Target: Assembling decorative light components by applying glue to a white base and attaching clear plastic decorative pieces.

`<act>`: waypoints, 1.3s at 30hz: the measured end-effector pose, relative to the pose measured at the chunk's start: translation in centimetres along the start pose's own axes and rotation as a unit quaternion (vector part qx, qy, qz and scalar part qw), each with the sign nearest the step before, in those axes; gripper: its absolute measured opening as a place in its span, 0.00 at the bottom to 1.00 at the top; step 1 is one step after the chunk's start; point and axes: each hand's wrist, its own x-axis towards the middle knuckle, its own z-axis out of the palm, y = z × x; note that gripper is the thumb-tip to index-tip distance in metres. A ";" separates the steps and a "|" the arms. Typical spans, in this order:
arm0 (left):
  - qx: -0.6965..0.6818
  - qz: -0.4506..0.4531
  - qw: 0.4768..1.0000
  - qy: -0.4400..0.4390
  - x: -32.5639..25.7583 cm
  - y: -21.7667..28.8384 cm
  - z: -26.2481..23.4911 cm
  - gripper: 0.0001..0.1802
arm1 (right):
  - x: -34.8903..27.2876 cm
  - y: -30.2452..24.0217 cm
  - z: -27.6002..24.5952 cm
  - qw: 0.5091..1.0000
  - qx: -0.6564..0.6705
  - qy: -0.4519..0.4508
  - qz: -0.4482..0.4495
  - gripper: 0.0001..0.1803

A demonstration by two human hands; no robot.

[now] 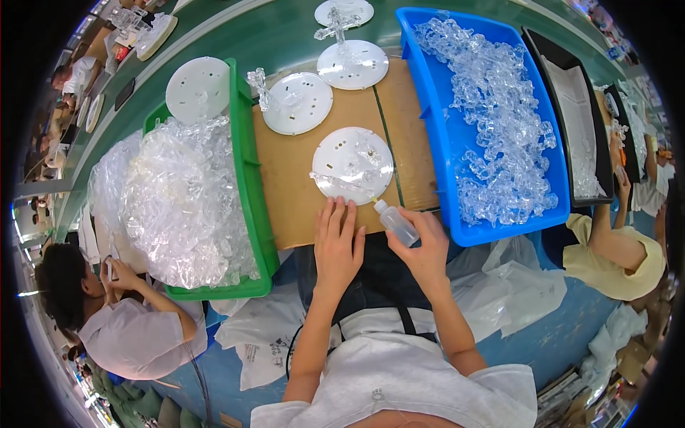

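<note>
A white round disc (347, 150) with small holes lies on the brown cardboard in front of me. On it rests a clear plastic piece (349, 181), slim and lying across its near part. My right hand (422, 246) is closed around a small translucent squeeze bottle (399, 226), tilted so its thin yellowish tip meets the disc's near right edge. Fingers stretched forward, my left hand (338, 242) lies at the disc's near edge, its fingertips by the clear piece. Whether those fingertips press on the piece or only on the disc, I cannot tell.
A green crate (251, 192) heaped with clear parts stands at left, a white disc (198, 89) at its far end. Right is a blue crate (444, 153) of clear pieces, then a black tray (574, 121). Further discs (298, 114) bear clear figures. Co-workers (135, 332) sit on both sides.
</note>
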 end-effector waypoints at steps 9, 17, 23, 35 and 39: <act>0.015 0.005 1.000 -0.009 -0.1 0.0 -0.1 0.25 | -0.8 0.6 -0.4 0.998 0.032 0.038 0.038 0.19; 0.011 0.005 1.000 -0.004 0.1 -0.1 0.0 0.25 | -0.8 0.7 -0.2 0.999 0.022 0.032 0.030 0.18; 0.066 -0.003 0.998 0.007 -0.5 0.0 -0.2 0.25 | 1.0 -0.2 2.4 0.968 0.207 0.112 0.084 0.25; 0.047 -0.023 0.999 0.006 -1.2 -1.9 -0.8 0.25 | 6.6 2.3 4.7 0.991 0.032 0.125 0.038 0.36; 0.044 -0.018 0.999 0.007 -1.3 -2.6 -1.0 0.25 | 2.2 -0.8 2.5 0.996 -0.033 0.077 0.020 0.37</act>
